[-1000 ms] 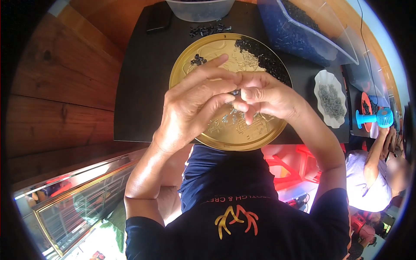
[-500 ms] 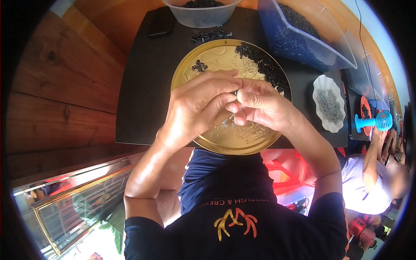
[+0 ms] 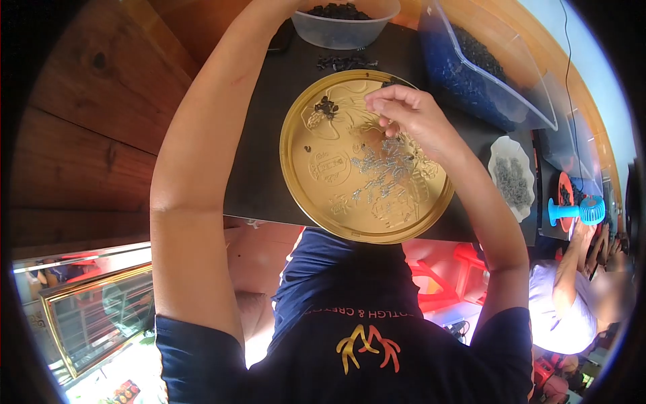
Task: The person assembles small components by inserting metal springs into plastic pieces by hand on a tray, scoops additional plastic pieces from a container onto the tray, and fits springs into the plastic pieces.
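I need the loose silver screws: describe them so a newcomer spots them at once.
On the black table, find the round gold tray. The silver screws lie scattered across its middle and right, nearer the body than the right hand. Bright metal colour sets them apart from the black pieces clustered at its far left.

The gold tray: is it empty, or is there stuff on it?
Not empty: the gold tray holds small silvery pieces scattered around its middle and a cluster of dark bits toward its upper left.
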The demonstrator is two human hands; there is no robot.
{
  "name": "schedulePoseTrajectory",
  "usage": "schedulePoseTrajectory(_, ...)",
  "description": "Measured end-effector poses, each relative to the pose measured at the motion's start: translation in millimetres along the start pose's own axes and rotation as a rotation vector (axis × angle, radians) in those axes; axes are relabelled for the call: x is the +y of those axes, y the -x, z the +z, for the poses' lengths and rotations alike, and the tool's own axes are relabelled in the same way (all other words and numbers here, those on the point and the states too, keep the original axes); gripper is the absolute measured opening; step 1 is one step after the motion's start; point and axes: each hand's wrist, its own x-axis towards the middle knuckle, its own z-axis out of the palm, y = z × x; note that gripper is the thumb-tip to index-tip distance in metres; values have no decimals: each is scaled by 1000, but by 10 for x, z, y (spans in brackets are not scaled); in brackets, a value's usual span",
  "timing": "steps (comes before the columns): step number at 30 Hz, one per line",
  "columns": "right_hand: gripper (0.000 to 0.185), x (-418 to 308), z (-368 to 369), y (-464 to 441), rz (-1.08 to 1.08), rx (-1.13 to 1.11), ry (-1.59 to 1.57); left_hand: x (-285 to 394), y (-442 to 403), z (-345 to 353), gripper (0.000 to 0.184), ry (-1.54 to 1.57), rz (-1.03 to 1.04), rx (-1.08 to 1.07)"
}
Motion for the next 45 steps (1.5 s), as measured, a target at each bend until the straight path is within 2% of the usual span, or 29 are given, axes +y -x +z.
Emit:
schedulePoseTrajectory(2,22,4,68,-86,-82,-35,249,190,263,-17,41,193,-103,-94)
schedulePoseTrajectory(5,19,86,178,-244,-331,-40,523,70,690,-125,28,4,-118,18)
schedulePoseTrajectory(7,17,110,230,-345,-560,-42,656,1,986,-232,41,212,-150,92)
schedulePoseTrajectory(10,17,99,300,-449,-648,-24,838,-246,1491,-420,37,252,-213,139)
schedulePoseTrajectory(13,17,51,353,-495,-563,-67,905,-296,1969,-523,37,281,-368,173)
schedulePoseTrajectory(18,16,75,342,-493,-622,-82,1003,-250,2492,-532,32,334,-476,227)
schedulePoseTrajectory(32,12,22,102,-270,-698,-25,928,153,2922,-228,25,289,-505,186)
schedulePoseTrajectory(38,15,145,258,-309,-624,-103,1062,216,2914,-185,25,266,-511,208)
schedulePoseTrajectory(42,13,97,262,-244,-676,-69,1106,285,2947,-169,23,285,-476,179)
schedulePoseTrajectory(45,12,62,257,-161,-659,-69,839,330,2941,-101,22,354,-428,129)
